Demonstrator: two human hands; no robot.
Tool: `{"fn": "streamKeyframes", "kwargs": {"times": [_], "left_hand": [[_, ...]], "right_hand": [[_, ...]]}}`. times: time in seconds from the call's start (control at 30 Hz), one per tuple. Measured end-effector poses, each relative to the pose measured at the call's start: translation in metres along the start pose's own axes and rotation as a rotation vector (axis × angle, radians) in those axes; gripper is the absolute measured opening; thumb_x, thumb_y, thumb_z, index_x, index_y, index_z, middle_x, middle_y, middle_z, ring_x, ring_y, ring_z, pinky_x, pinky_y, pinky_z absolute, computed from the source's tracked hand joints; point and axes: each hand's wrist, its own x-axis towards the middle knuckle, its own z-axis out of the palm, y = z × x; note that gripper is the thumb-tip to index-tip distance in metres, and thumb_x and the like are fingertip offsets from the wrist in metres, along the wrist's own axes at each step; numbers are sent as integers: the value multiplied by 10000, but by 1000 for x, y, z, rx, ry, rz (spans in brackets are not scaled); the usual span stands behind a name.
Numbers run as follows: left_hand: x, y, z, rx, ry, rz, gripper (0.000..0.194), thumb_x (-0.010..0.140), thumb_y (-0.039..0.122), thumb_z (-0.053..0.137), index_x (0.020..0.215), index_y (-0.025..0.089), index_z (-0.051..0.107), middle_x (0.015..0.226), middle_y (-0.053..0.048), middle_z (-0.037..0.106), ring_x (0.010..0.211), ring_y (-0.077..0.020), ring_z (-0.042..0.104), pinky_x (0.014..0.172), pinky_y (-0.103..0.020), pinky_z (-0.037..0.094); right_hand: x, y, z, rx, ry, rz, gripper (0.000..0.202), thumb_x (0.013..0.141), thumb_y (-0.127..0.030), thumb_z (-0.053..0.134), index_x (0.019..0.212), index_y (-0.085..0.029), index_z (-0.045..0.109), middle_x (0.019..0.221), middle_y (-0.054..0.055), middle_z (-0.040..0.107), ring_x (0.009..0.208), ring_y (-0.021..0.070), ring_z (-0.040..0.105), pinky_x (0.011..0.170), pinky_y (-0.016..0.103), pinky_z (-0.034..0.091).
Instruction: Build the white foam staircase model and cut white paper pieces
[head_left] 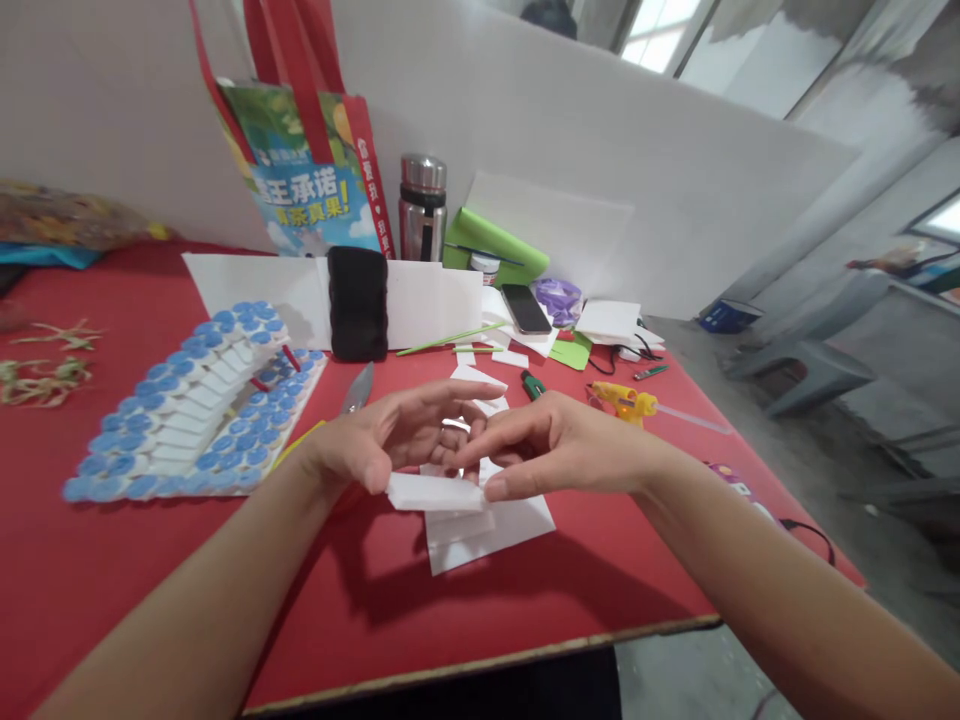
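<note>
A narrow folded strip of white paper (436,493) is held up between both my hands, above the red table. My left hand (397,435) has its thumb at the strip's left end, its fingers curving behind. My right hand (540,445) pinches the right end between thumb and fingers. Below lies a white paper sheet (517,530) with smaller pieces on it. Scissors or a knife with a grey blade (358,388) rest just beyond my left hand. A dark green-handled tool (532,385) lies behind my right hand.
At left stands a model covered in blue-and-white rolls (165,410). A yellow glue gun (626,400) lies at right. Behind are a black case (358,305), a phone (526,308), a steel flask (423,210) and a shopping bag (307,180). The table's front edge (480,665) is close.
</note>
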Motion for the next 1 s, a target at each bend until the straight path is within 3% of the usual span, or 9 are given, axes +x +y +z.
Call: {"fn": "streamKeyframes", "kwargs": {"times": [0.23,0.37,0.5,0.57,0.63,0.7,0.77,0.87,1.0], "left_hand": [[2,1,4,-45,-14,-35,1028,525,520,1000,1459,323,617,1263,-101,612,1102,-297,669,927,-379,571],[0,1,5,-32,36,-42,1020,520,564,987,1444,316,632,1261,-110,615,1116,-322,672,935,-409,572],[2,0,6,9,100,-9,952,569,670,924,1405,289,675,1229,-126,648,1053,-308,687,896,-402,573],[4,1,5,76,244,28,839,632,695,880,1330,254,732,1158,-122,685,972,-255,682,836,-347,565],[9,4,3,139,504,76,655,711,661,850,1199,228,795,1035,-97,717,856,-189,656,771,-296,541],[15,9,-4,217,781,108,500,760,608,835,1063,211,826,929,-74,729,775,-153,622,731,-274,516],[24,14,-13,334,963,102,413,768,566,833,953,196,827,875,-71,744,778,-161,625,713,-271,499],[39,18,-27,452,1043,1,348,743,513,832,846,181,810,867,-81,775,858,-204,670,755,-295,509],[55,13,-37,396,994,-165,329,766,501,792,762,171,788,842,-86,786,833,-217,689,809,-337,526]], "right_hand": [[1,-2,3,-1,-44,14,335,816,-403,851,1094,-215,840,707,-34,605,654,102,423,576,262,302],[2,-3,7,26,-33,0,314,811,-386,849,1063,-201,839,668,-46,540,634,98,399,569,263,294],[-5,-1,4,15,59,-4,290,805,-399,839,1009,-192,838,650,-49,492,619,97,390,569,264,297],[-13,3,-4,21,192,10,306,815,-416,812,1022,-191,826,669,-36,517,626,110,426,580,271,335],[-20,11,-13,-31,432,53,334,835,-446,776,1047,-191,810,657,-34,505,606,121,437,578,283,361],[-22,22,-21,-198,724,83,336,845,-467,757,1033,-192,798,640,-40,475,586,127,425,571,291,367],[-16,32,-26,-400,912,70,309,841,-454,759,1003,-192,787,679,-26,511,609,137,455,588,297,382],[2,41,-26,-597,901,21,234,862,-395,739,981,-195,764,786,12,610,674,155,526,642,303,421],[24,39,-21,-720,849,34,162,866,-324,727,963,-195,734,862,30,655,708,164,564,673,299,428]]}}
